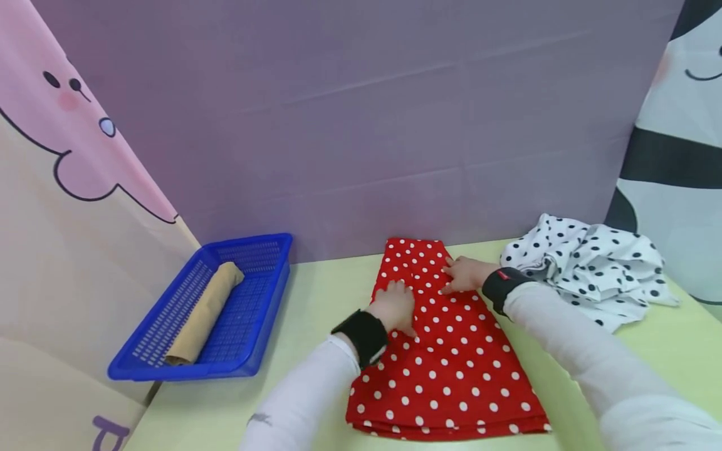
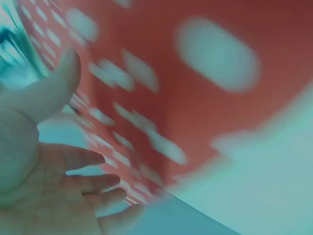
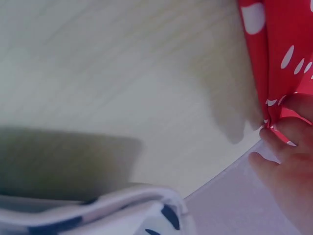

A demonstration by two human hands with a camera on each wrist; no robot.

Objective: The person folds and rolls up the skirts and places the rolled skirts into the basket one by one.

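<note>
A folded red garment with white polka dots [image 1: 445, 369] lies flat on the table, narrow at the far end and wide at the near end, where layered hem edges show. My left hand [image 1: 395, 308] rests on its left part with fingers spread; in the left wrist view the thumb and fingers [image 2: 93, 183] are extended beside the red fabric. Near the upper right edge, my right hand [image 1: 468, 274] touches the garment with spread fingers. The right wrist view has its fingertips at the fabric's folded edge [image 3: 261, 63].
At the left stands a blue plastic basket [image 1: 265, 313] with a rolled tan cloth [image 1: 205, 313] in it. A crumpled white cloth with black dots [image 1: 598, 263] lies at the right, close to my right wrist. A grey-purple curtain [image 1: 361, 125] hangs behind the pale yellow-green table [image 1: 316, 300].
</note>
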